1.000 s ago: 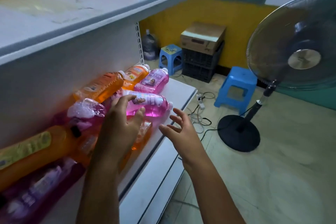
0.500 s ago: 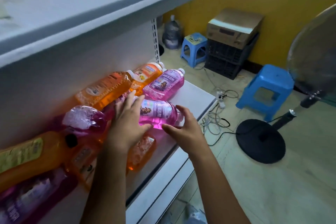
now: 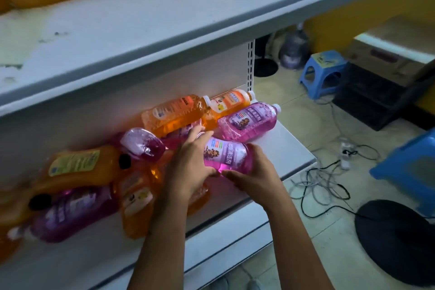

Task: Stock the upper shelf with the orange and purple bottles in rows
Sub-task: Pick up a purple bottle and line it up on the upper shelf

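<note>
Purple bottle is gripped at both ends, left hand and right hand curled round it. Pulling it out carelessly could send the loose pile of bottles rolling off the lower shelf.

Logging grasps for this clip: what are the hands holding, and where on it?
Both hands grip one purple bottle lying on its side: left hand on its base end, right hand near its neck end.

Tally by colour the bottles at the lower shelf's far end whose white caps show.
Orange bottles: 2
Purple bottle: 1
Total: 3
Left out: the held purple bottle, its cap hidden.
</note>
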Demonstrator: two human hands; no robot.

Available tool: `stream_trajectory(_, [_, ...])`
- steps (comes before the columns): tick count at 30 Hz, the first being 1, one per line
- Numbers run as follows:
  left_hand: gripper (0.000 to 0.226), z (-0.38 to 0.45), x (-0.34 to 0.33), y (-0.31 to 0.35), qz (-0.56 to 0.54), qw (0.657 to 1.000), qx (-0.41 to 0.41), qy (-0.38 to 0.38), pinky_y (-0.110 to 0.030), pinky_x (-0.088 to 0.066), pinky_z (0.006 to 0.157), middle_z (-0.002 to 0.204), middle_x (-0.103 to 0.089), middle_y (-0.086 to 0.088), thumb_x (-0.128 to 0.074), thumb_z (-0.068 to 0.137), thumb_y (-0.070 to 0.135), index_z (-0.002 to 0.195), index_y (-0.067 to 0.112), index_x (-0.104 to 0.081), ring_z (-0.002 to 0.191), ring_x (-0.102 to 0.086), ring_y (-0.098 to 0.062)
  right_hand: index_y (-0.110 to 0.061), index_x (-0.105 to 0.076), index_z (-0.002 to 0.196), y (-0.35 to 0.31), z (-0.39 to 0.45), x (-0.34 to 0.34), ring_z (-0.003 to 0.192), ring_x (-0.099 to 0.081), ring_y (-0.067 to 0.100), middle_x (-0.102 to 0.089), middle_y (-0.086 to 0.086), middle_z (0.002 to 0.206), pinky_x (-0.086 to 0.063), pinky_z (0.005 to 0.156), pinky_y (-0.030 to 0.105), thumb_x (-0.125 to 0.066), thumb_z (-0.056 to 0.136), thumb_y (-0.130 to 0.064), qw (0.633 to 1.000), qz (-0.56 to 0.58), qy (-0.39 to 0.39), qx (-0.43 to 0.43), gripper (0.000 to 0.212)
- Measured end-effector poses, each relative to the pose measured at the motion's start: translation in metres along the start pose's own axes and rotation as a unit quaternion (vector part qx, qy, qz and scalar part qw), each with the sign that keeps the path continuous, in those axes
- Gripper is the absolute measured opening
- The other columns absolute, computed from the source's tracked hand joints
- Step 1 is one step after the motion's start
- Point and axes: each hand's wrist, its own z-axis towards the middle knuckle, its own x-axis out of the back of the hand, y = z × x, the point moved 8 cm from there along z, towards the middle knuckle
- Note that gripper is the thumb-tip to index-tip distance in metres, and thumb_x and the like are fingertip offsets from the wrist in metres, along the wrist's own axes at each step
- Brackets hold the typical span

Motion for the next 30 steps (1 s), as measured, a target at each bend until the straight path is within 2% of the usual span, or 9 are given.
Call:
stream_trajectory(6, [0.098,-0.043,0.019,0.002,-0.056,0.987,-0.011,0.151,-0.042,-0.036,0.113,0.154,-0.037,0.001,-0.094,0.058,0.023,0.144,0.018,-0.048,0.138,-0.039,-0.022,-0.017,-0.042,0.147,-0.026,-0.009,0.006,0.121,-0.059,0.02,-0.055,0.002,0.136,-0.048,0.103,0.046,-0.091,0.068,-0.028,0.992,-0.067,-0.005,0.109,0.094])
stream_trajectory(9, [0.091,-0.069,0.044,0.002,-0.058,0.964,-0.033,0.258,-0.031,-0.032,0.113,0.146,-0.042,-0.003,-0.095,0.055,0.026,0.135,0.015,-0.054,0.135,-0.039,-0.021,-0.027,-0.035,0.149,-0.056,-0.02,0.0,0.122,-0.058,0.01,-0.051,-0.004,0.14,-0.048,0.106,0.041,-0.083,0.075,-0.026,0.989,-0.041,-0.033,0.137,0.089])
stream_trajectory(12, [0.081,-0.098,0.075,-0.009,-0.079,0.939,-0.038,0.332,-0.037,-0.036,0.112,0.141,-0.043,-0.004,-0.094,0.058,0.03,0.128,0.02,-0.054,0.135,-0.039,-0.022,-0.046,-0.036,0.132,-0.095,-0.032,-0.023,0.113,-0.057,-0.005,-0.051,-0.001,0.132,-0.052,0.094,0.017,-0.084,0.075,-0.013,0.983,-0.002,-0.047,0.18,0.081])
stream_trajectory(15, [0.08,-0.128,0.1,-0.031,-0.126,0.924,-0.013,0.36,-0.035,-0.039,0.106,0.133,-0.045,-0.002,-0.092,0.056,0.033,0.125,0.024,-0.051,0.127,-0.044,-0.021,-0.033,-0.043,0.136,-0.12,-0.045,-0.059,0.119,-0.056,0.014,-0.05,-0.004,0.131,-0.053,0.097,0.028,-0.084,0.077,-0.014,0.979,0.029,-0.019,0.199,0.075])
stream_trajectory(17, [0.083,-0.154,0.115,-0.055,-0.129,0.922,0.02,0.366,-0.029,-0.038,0.102,0.13,-0.048,-0.001,-0.09,0.055,0.041,0.128,0.026,-0.052,0.124,-0.041,-0.018,-0.034,-0.049,0.131,-0.14,-0.064,-0.087,0.114,-0.057,0.011,-0.052,-0.01,0.126,-0.049,0.086,0.009,-0.083,0.077,-0.021,0.973,0.026,0.017,0.231,0.065])
stream_trajectory(19, [0.092,-0.182,0.13,-0.083,-0.121,0.923,0.047,0.364,-0.028,-0.04,0.099,0.131,-0.048,0.004,-0.088,0.053,0.049,0.134,0.034,-0.048,0.125,-0.037,-0.013,-0.037,-0.051,0.131,-0.161,-0.088,-0.121,0.111,-0.057,0.006,-0.054,-0.012,0.127,-0.046,0.081,0.003,-0.082,0.078,-0.021,0.965,0.023,0.014,0.261,0.063])
stream_trajectory(23, [0.11,-0.255,0.172,-0.149,-0.208,0.89,0.075,0.399,-0.031,-0.048,0.1,0.134,-0.039,0.015,-0.088,0.046,0.062,0.141,0.052,-0.033,0.125,-0.045,-0.012,-0.043,-0.048,0.127,-0.21,-0.143,-0.197,0.113,-0.057,0.0,-0.056,-0.014,0.125,-0.05,0.093,0.016,-0.081,0.079,-0.022,0.941,0.001,-0.078,0.33,0.061])
stream_trajectory(26, [0.107,-0.317,0.206,-0.195,-0.28,0.842,0.078,0.454,-0.039,-0.051,0.1,0.135,-0.049,0.008,-0.09,0.048,0.056,0.142,0.039,-0.041,0.124,-0.054,-0.015,-0.043,-0.049,0.124,-0.251,-0.195,-0.264,0.119,-0.054,-0.001,-0.056,-0.013,0.126,-0.046,0.103,0.024,-0.08,0.08,-0.012,0.902,-0.001,-0.155,0.403,0.062])
stream_trajectory(30, [0.081,-0.401,0.237,-0.251,-0.374,0.775,0.091,0.5,-0.022,-0.056,0.084,0.119,-0.065,0.023,-0.089,0.057,0.05,0.13,0.041,-0.054,0.11,-0.065,-0.003,-0.029,-0.055,0.126,-0.291,-0.276,-0.353,0.132,-0.047,0.002,-0.05,-0.02,0.138,-0.044,0.11,0.038,-0.077,0.082,-0.003,0.845,0.037,-0.241,0.475,0.055])
